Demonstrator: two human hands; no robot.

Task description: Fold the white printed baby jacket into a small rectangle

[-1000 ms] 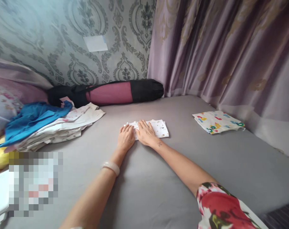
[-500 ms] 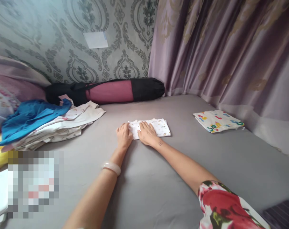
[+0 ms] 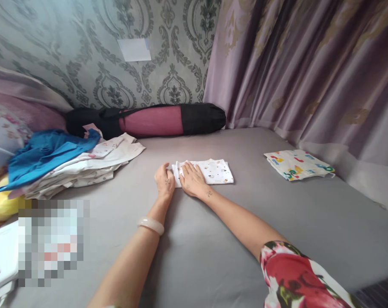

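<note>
A white folded garment (image 3: 218, 172) with small printed figures lies flat on the grey bed sheet (image 3: 194, 231) in front of me. My right hand (image 3: 193, 179) rests palm down on its left part, fingers stretched out. At the garment's left edge is my left hand (image 3: 165, 182), turned partly on its side. Its fingers are curled and the thumb is against the cloth edge. The fingertips are partly hidden, and they appear to hold that edge.
To the left lies a pile of clothes (image 3: 117, 156) with a blue garment (image 3: 46, 156) on top. A folded colourful-print garment (image 3: 298, 164) is at the right. A long black and maroon bag (image 3: 152, 122) lies along the wall. A white device with a cable (image 3: 4, 252) sits near left.
My left hand has turned onto its side and its fingers have curled at the garment's edge. My right hand has slid slightly left over the cloth. The view has shifted a little.
</note>
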